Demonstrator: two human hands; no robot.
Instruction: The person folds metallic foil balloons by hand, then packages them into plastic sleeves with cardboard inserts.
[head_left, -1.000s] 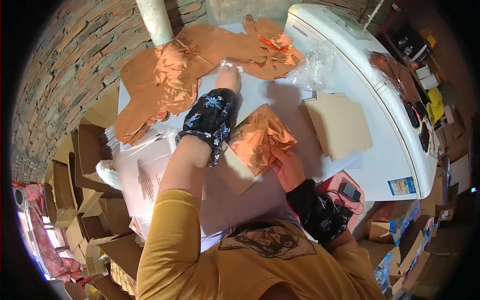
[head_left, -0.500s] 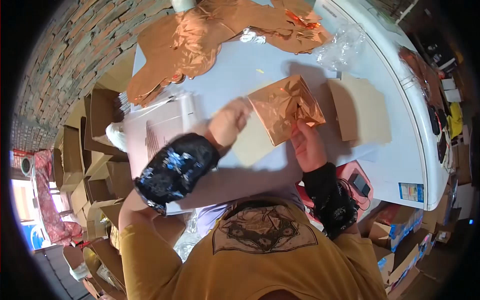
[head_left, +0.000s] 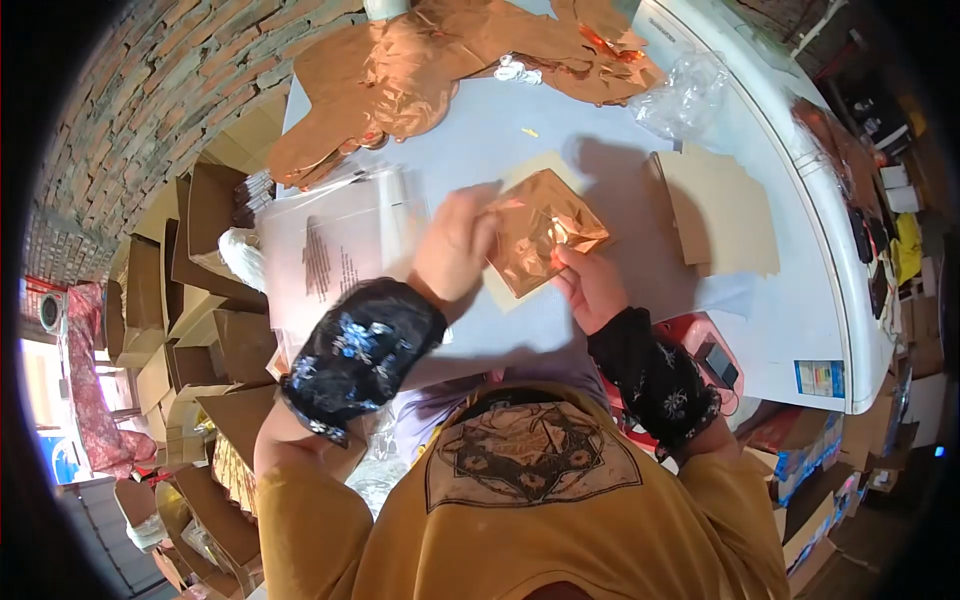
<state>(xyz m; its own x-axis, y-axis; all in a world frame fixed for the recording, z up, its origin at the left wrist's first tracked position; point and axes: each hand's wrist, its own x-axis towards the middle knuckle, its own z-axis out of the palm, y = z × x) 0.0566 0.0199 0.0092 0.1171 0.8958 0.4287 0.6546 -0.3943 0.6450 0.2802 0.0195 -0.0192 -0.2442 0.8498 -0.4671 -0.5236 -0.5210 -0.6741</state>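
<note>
Foil (head_left: 530,225), a copper-coloured square, lies mostly over a pale card (head_left: 550,163), whose margins I see past its far corner and along its near-left edge; half a second ago much more of the card stuck out at the near left. My right hand (head_left: 598,285) pinches the foil's near-right edge, thumb on top, as it did in both earlier views. My left hand (head_left: 455,240) has come to the foil's left edge, fingers bent and slightly blurred; I cannot tell whether they grip it or only touch it. A second ago that hand was stretched well beyond the foil, at the white crumpled piece (head_left: 517,70) next to the loose copper sheets (head_left: 395,75). Both lie past the foil on the worktop (head_left: 470,130), with a small yellow scrap (head_left: 530,131) nearer to it. Right of the foil, a stack of cards (head_left: 720,215) now lies slightly farther from it than before. Left of the foil, beyond my left hand, are clear plastic sheets (head_left: 340,240).
</note>
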